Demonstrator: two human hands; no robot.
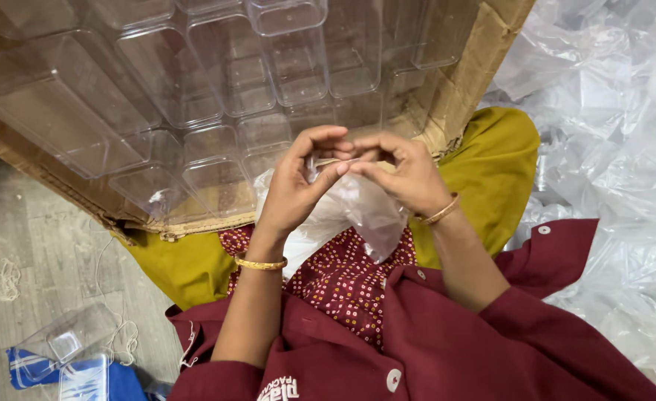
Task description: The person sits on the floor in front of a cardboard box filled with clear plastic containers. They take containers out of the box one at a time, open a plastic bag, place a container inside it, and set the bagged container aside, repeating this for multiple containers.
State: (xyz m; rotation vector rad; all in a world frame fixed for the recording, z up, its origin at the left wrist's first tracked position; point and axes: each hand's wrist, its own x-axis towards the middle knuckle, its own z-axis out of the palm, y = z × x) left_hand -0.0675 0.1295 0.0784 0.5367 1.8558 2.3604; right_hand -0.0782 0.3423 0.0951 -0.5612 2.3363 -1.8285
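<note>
We hold a thin clear plastic bag (357, 212) w/ both hands, right in front of us, over our lap. The left hand (294, 186) and the right hand (409, 174) meet at the bag's top edge, fingertips touching. Each grip is closed, pinching that top edge btwn thumb and fingers.

The bag looks v. light, soft and floppy. It hangs down below the grips and crinkles. We think it is slippery and can tear, so a pinch at the top edge is the best place to hold it, not the loose middle.

Just past the grips is a cardboard box (454, 89) full of clear plastic boxes (231, 82), hard and see-through, packed side by side. They look stiff but may crack.

To the right of the grips lies a big pile of clear plastic sheets (610, 134). Down left of the grips, on the grey floor (38, 230), sit more clear boxes (68, 341) on a blue cloth (120, 380). No counter here; we sit on the floor.
</note>
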